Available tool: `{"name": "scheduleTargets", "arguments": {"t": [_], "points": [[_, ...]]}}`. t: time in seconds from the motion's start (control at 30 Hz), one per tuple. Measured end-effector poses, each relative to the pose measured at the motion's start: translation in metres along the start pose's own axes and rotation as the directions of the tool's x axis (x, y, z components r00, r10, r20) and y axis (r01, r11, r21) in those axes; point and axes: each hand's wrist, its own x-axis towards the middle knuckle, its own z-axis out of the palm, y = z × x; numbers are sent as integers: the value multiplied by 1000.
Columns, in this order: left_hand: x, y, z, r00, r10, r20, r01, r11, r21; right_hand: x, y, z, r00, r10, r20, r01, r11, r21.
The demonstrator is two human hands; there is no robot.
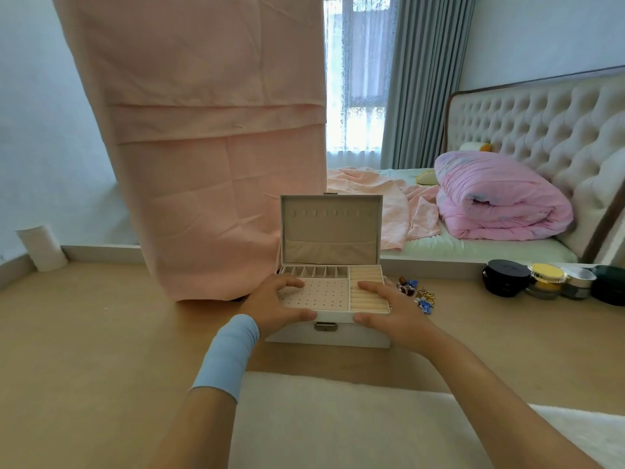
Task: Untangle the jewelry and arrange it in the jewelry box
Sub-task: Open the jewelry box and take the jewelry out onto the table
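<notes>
A white jewelry box [355,333] stands on the wooden tabletop with its lid [331,228] upright and open. Inside lies a beige tray with small compartments at the back, a perforated earring panel [324,294] and ring rolls on the right. My left hand [270,308], a blue band on its wrist, grips the tray's left side, thumb on the front rim and fingers over the top. My right hand [389,313] grips the tray's right side the same way. A tangled heap of jewelry [417,292] with blue and gold pieces lies on the table just right of the box.
A pink cloth [216,164] hangs down behind the box on the left. Several cosmetic jars [544,280] stand at the table's far right. A white cup [42,247] stands at the far left. White fluffy fabric [338,421] lies near me. A bed lies beyond.
</notes>
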Motion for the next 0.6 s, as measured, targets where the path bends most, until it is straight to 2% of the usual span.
{"name": "scheduleTargets", "arguments": {"t": [0.23, 0.5, 0.6], "points": [[18, -17, 8, 1000, 12, -9, -12, 997, 82, 20, 10, 1, 1000, -16, -3, 15, 988, -151], [25, -19, 10, 998, 19, 65, -35, 967, 253, 26, 17, 9, 999, 29, 30, -22, 981, -192], [28, -8, 7, 998, 58, 12, -59, 965, 256, 32, 8, 2, 1000, 21, -12, -23, 979, -202]]}}
